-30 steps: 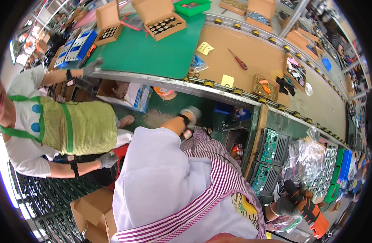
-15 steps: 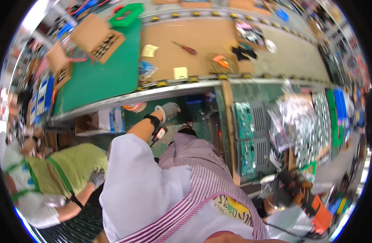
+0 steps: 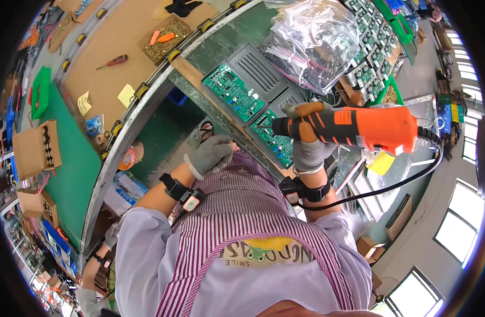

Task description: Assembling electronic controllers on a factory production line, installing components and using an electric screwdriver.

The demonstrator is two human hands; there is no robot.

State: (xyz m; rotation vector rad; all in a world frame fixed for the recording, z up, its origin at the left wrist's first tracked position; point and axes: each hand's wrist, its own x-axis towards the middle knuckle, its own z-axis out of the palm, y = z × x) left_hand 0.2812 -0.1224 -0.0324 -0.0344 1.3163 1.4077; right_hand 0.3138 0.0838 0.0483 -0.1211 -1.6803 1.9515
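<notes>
My right hand (image 3: 312, 150), in a grey glove with tan fingers, grips an orange and black electric screwdriver (image 3: 358, 127) lying sideways. The tool's tip points left, over the nearer green circuit board (image 3: 274, 145); whether it touches cannot be told. A second circuit board (image 3: 232, 92) lies just beyond; both sit in grey vented plastic housings (image 3: 258, 68). In front of my apron is my left hand (image 3: 212, 155), gloved in grey, its fingers curled together. What it holds, if anything, is hidden.
A clear plastic bag (image 3: 316, 42) lies behind the housings, beside rows of small boards (image 3: 369, 58). A box of brass screws (image 3: 166, 39) and a red-handled screwdriver (image 3: 114, 61) are on the left bench. The black cord (image 3: 390, 185) loops past my right forearm. A co-worker's arm (image 3: 92, 269) shows lower left.
My view has turned to the right, toward the circuit boards. My right hand has brought the electric screwdriver up over them. My left hand has drawn in from its outstretched position.
</notes>
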